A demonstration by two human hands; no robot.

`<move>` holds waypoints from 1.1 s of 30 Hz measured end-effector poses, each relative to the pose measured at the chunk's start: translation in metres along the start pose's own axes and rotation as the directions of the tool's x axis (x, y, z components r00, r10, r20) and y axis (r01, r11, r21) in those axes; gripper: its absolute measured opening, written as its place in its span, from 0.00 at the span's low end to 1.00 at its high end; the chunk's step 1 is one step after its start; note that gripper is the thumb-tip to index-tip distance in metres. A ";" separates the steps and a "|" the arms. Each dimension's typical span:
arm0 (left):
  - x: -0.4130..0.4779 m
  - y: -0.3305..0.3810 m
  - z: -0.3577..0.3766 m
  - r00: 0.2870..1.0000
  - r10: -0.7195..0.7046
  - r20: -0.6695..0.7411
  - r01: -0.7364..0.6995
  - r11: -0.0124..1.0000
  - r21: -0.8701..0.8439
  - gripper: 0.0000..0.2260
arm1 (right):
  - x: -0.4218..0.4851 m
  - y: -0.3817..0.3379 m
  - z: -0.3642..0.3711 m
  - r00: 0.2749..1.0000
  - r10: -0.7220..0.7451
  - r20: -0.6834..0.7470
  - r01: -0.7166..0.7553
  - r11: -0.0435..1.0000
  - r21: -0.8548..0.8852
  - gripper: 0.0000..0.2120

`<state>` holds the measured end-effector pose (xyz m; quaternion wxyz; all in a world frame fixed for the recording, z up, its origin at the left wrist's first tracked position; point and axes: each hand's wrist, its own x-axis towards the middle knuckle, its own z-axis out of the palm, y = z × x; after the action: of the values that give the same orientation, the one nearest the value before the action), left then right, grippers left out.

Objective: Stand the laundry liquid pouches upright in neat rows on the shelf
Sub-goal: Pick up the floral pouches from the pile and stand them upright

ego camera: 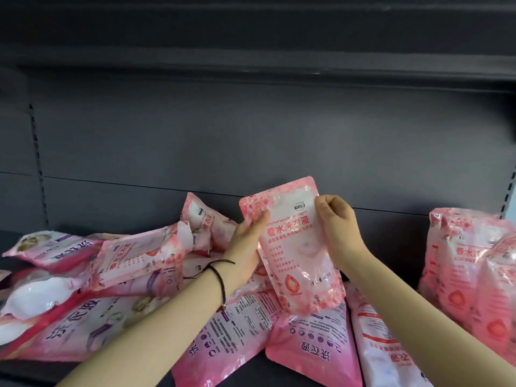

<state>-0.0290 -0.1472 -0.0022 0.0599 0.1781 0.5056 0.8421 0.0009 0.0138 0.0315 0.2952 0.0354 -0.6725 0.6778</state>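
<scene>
I hold one pink laundry liquid pouch [293, 247] upright above the pile, its printed front facing me. My left hand [245, 247] grips its left edge and my right hand [339, 224] grips its upper right edge. Below and to the left lies a jumbled pile of pink pouches [134, 263], flat or tilted, some face down. More lie flat under the held pouch, such as the large pouch [315, 347]. At the far right several pouches [469, 263] stand upright side by side on the dark shelf [251, 367].
The dark grey back panel [251, 141] rises behind the shelf, with slotted uprights at the left [37, 152] and right [509, 191]. An upper shelf [251, 65] overhangs. A gap of bare back wall shows between the held pouch and the standing group.
</scene>
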 end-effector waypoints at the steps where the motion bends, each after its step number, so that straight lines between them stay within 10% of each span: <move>1: 0.001 -0.004 0.002 0.998 -0.005 -0.055 0.005 1.000 -0.010 0.15 | -0.003 0.003 -0.001 1.000 0.000 0.000 0.000 1.000 -0.003 0.08; 8: 0.003 -0.015 0.015 0.999 -0.001 -0.045 0.006 0.995 0.095 0.17 | -0.026 0.014 -0.032 0.974 0.181 0.135 -0.178 0.984 -0.028 0.19; 33: -0.106 -0.041 0.230 0.976 0.216 0.010 -0.215 0.965 0.150 0.18 | -0.115 -0.080 -0.218 0.994 -0.086 -0.074 0.092 0.993 0.080 0.19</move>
<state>0.1495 0.0342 0.0344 -0.0470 0.2335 0.5452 0.8038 0.2077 0.1702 0.0315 0.3469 0.0539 -0.6306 0.6922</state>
